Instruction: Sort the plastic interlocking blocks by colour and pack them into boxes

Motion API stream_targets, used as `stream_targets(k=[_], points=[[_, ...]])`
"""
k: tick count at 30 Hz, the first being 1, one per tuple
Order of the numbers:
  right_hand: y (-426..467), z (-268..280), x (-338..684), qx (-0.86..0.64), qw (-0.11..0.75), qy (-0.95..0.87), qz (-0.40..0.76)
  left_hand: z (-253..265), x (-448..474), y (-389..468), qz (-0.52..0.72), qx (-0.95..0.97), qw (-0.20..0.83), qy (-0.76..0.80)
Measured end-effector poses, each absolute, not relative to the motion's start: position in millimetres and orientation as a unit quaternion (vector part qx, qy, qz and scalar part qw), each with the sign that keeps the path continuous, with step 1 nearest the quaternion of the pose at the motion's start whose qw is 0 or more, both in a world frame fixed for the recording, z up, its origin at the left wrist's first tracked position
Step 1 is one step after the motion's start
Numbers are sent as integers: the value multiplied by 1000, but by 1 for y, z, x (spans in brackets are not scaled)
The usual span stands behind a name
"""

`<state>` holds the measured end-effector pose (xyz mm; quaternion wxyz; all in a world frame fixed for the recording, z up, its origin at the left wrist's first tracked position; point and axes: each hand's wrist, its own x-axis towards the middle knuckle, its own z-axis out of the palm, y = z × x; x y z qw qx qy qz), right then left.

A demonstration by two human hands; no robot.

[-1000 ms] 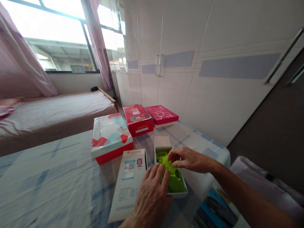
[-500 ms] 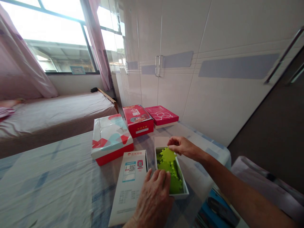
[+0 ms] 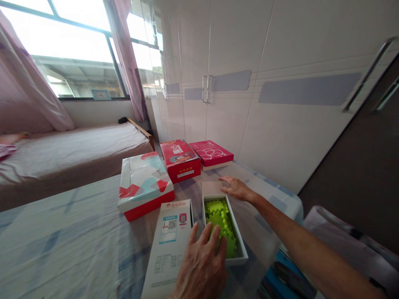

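A white open box holds several lime-green flat pieces with notched, gear-like edges, lying over one another. My left hand rests at the box's near left side, its fingers spread across the rim and over the pieces; part of the box is hidden under it. Just past the box's far right corner is my right hand, fingers stretched and holding nothing, above a pale flat flap or sheet. Left of the box lies a white lid with printed labels and a QR code, partly covered by my left hand.
A white-and-red box, a red printed box and a flat crimson box stand farther back on the cloth-covered table. Beyond are a bed and a white wardrobe. A blue package sits below the table's right edge.
My right hand has let go of a green notched piece, which now lies in the box, and its fingers have opened. My left hand's fingers have spread a little; the view tilted slightly.
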<state>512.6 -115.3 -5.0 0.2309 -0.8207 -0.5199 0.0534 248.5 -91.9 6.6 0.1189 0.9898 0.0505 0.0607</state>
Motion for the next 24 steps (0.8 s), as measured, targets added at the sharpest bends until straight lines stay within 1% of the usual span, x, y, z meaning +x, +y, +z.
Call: stream_targets(k=[4, 8, 11, 15, 18, 21, 24], points=[[-100, -16, 526, -831, 219, -502, 97, 10, 249, -89, 64, 990, 99, 74], [-91, -16, 531, -836, 241, -470, 150, 11, 252, -89, 37, 995, 87, 44], [-87, -15, 534, -836, 287, -424, 196, 12, 253, -90, 17, 997, 65, 32], [-87, -16, 534, -822, 387, -350, 228, 8, 251, -91, 36, 998, 50, 29], [-92, -9, 541, -801, 494, -286, 178, 2, 251, -92, 63, 997, 47, 29], [-108, 13, 561, -770, 597, -216, 63, -3, 253, -91, 74, 996, 44, 31], [-134, 48, 577, -724, 667, -170, -45, -1, 255, -92, 71, 996, 47, 33]])
